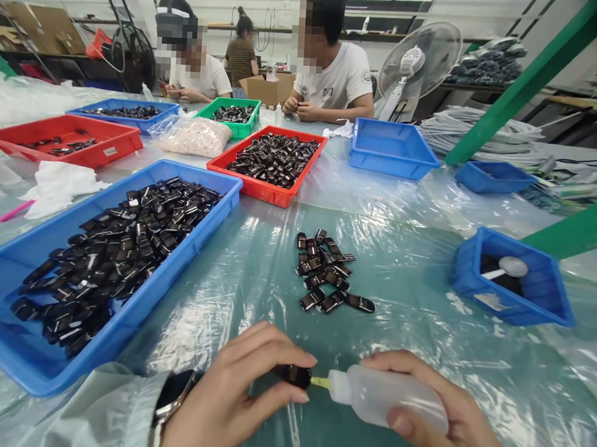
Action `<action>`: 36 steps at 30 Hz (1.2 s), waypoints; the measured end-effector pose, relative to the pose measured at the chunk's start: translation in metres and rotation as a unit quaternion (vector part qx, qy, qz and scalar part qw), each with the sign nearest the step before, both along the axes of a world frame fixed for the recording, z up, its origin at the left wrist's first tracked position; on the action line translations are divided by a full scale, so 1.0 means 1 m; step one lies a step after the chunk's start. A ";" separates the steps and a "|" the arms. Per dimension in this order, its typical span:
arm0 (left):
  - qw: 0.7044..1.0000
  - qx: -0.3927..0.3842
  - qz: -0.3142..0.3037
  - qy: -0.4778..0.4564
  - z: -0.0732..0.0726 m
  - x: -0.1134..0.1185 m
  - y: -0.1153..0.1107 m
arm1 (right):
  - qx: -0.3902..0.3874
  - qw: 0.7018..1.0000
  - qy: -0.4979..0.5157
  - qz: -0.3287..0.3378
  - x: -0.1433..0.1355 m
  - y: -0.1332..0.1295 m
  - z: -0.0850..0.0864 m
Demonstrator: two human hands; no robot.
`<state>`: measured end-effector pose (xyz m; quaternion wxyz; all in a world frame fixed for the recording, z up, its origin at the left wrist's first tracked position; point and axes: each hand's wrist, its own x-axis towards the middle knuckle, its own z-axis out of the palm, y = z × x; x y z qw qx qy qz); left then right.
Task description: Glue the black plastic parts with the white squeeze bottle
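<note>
Near the bottom centre, my left hand pinches a small black part between thumb and fingers. From the right, my right hand is wrapped round a translucent squeeze bottle lying nearly level. The bottle's thin yellowish tip points left and meets the end of the black part, or comes very close to it. Beyond my hands a loose pile of similar black parts lies on the green, plastic-covered table. A large blue tray to the left holds many more of them.
Red trays, a green tray and blue trays stand further back. At right, a small blue bin holds dark material and a scoop. A white cloth lies left. Two people sit across; another is behind.
</note>
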<state>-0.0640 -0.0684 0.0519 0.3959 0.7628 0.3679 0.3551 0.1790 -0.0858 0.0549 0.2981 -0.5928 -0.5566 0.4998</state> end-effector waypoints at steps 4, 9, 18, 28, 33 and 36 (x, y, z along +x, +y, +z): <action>1.000 -0.003 -0.025 -0.005 0.000 0.001 -0.001 | 0.013 0.999 0.002 0.033 0.006 0.002 0.001; 0.997 -0.042 -0.023 0.064 0.000 0.001 -0.002 | 0.074 0.996 -0.033 0.045 0.008 0.004 0.001; 0.992 -0.103 -0.031 0.064 -0.001 -0.002 -0.002 | 0.184 0.978 -0.102 0.021 0.012 -0.001 -0.005; 0.995 -0.090 0.018 0.042 -0.008 -0.005 0.000 | 0.162 0.981 -0.106 0.004 0.007 0.000 -0.002; 0.996 -0.080 0.011 0.029 -0.007 -0.006 0.000 | 0.045 0.994 -0.036 -0.092 -0.004 -0.005 0.001; 0.997 -0.067 0.007 0.026 -0.006 -0.006 -0.001 | 0.016 0.994 0.012 -0.107 -0.009 -0.006 0.002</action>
